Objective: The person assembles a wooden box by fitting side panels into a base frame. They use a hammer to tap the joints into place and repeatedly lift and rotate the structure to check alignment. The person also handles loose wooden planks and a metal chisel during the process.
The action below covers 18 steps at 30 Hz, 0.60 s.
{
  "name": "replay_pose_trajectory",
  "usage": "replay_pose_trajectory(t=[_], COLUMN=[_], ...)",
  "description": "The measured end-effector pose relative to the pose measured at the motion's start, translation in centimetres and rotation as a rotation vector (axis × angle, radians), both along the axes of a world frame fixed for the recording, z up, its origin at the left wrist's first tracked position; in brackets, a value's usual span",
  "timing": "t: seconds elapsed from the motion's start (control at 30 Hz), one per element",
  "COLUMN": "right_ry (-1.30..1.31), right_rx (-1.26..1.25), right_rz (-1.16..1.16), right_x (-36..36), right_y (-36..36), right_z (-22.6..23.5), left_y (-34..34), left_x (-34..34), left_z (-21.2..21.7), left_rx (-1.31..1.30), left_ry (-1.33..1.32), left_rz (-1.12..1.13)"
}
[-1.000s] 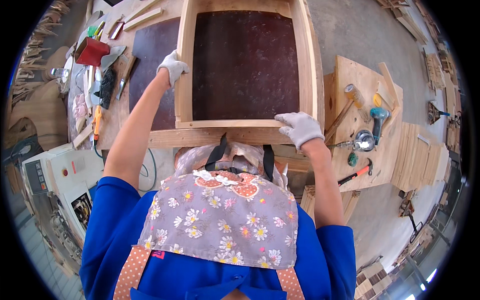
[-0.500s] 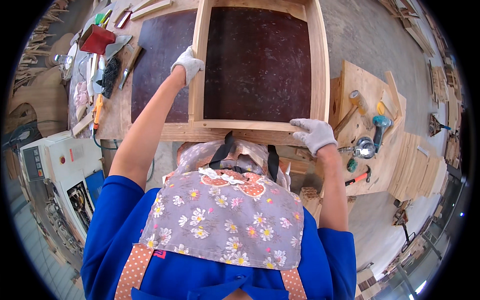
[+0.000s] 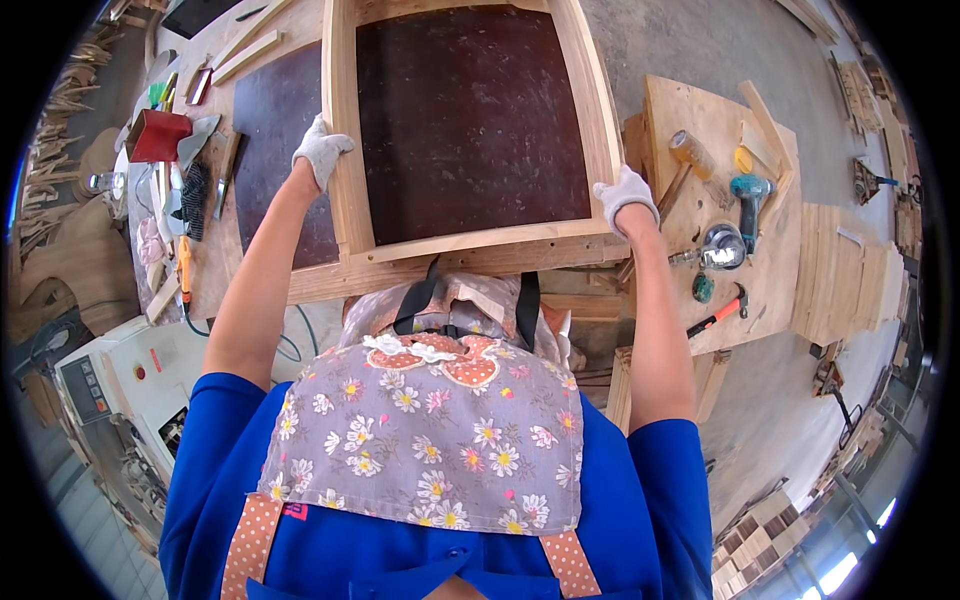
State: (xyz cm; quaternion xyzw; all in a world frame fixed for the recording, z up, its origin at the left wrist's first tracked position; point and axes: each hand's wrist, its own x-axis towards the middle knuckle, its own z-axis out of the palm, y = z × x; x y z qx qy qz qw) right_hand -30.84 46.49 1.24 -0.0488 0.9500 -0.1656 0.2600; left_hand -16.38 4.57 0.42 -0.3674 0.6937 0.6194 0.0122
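Observation:
A pale wooden frame [image 3: 341, 85] lies on the workbench, its dark reddish-brown smooth surface [image 3: 470, 125] showing inside the rails. My left hand [image 3: 324, 152], in a light grey glove, is wrapped round the frame's left rail about midway along. Over at the right rail, near the front corner, my right hand [image 3: 628, 197] in a matching glove grips the outer side; its fingers are partly hidden behind the wrist. The frame's near rail runs close along the bench's front edge, and its far end is cut off at the top of the view.
At the bench's left lie a red box [image 3: 158, 135], a chisel-like tool [image 3: 228, 176] and wood strips [image 3: 248, 57]. A lower plywood table [image 3: 720, 310] on the right holds a mallet [image 3: 690, 148], a teal power drill [image 3: 750, 205] and a hammer [image 3: 720, 312]. A white machine cabinet [image 3: 130, 375] stands lower left.
My right hand has moved from the near rail by the corner to the outer side of the right rail. My left hand stays on the left rail. The whole view has shifted and tilted slightly.

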Motion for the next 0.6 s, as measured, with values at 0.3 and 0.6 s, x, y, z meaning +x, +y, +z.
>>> replay_pose_trajectory(t=[0.3, 0.6], right_ry=[0.027, 0.082], right_rx=[-0.171, -0.159], right_rz=[-0.066, -0.099], right_x=[-0.3, -0.3], right_y=[2.3, 1.4], right_z=[-4.0, -2.7], left_y=[-0.3, 1.9], left_x=[0.1, 2.3], left_z=[-0.5, 2.2], left_rx=[-0.164, 0.028], left_ry=[0.007, -0.067], left_rz=[-0.112, -0.041])
